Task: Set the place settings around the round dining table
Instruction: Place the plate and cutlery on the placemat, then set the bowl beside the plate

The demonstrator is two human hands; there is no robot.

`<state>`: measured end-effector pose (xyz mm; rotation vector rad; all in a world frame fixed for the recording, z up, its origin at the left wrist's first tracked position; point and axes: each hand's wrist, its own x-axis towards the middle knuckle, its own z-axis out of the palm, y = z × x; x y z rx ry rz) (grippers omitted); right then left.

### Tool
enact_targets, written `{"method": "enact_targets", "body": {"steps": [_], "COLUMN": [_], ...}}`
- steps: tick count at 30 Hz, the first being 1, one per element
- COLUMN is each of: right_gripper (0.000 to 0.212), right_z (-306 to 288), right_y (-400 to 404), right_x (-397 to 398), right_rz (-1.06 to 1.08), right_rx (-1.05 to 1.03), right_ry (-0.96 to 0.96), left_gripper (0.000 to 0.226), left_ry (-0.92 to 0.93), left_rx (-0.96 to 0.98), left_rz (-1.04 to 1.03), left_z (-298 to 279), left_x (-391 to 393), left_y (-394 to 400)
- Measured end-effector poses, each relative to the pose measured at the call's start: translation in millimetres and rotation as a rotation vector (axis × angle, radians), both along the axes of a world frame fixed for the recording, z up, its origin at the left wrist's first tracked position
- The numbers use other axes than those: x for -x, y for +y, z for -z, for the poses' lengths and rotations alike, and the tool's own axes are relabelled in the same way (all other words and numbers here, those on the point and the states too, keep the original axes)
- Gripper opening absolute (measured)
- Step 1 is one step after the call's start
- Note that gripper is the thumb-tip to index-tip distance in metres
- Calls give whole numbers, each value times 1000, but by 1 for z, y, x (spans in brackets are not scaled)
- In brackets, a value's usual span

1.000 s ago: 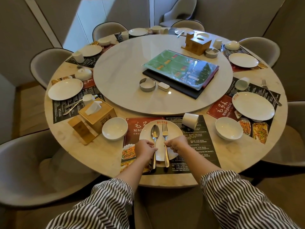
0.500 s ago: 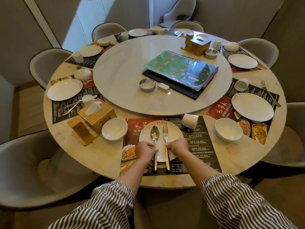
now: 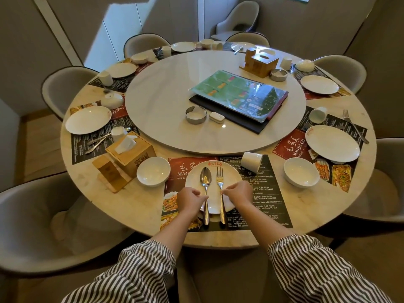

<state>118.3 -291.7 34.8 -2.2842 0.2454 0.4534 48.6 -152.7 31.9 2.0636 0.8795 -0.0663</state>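
The white plate (image 3: pixel 195 174) in front of me rests on a printed placemat (image 3: pixel 265 194) at the near edge of the round table (image 3: pixel 131 206). A spoon (image 3: pixel 205 178) and a fork (image 3: pixel 220 178) lie side by side on the plate, handles pointing at me and overhanging its rim. My left hand (image 3: pixel 189 199) pinches the spoon's handle from the left. The fork's handle is pinched from the right by my right hand (image 3: pixel 238 192). A white bowl (image 3: pixel 153 171) stands left of the plate. Beyond the plate on the right, a white cup (image 3: pixel 251 161) lies tipped on its side.
A marble turntable (image 3: pixel 164 106) in the middle carries menus (image 3: pixel 238 95), a metal ashtray (image 3: pixel 195 114) and a wooden box (image 3: pixel 259 62). A wooden tissue box (image 3: pixel 131 152) stands near left. Other plates, bowls and cups ring the table, such as a bowl (image 3: pixel 301 174) at right. Grey chairs (image 3: pixel 32 226) surround it.
Both hands stay at the handles over the near plate. The spoon and fork have barely shifted and lie parallel.
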Motion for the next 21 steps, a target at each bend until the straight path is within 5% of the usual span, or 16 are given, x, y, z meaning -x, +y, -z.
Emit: {"method": "enact_targets", "body": {"steps": [13, 21], "right_gripper": [10, 14], "right_z": [-27, -35], "right_y": [27, 74], "right_x": [30, 33], "right_rz": [-321, -389], "right_rx": [-153, -127], "right_ry": [-176, -113], "left_gripper": [16, 11], "left_ry": [-285, -236], "left_rx": [33, 96], "left_rz": [-54, -433], "left_z": [-17, -9], "left_x": [47, 63], "left_y": [35, 103]}}
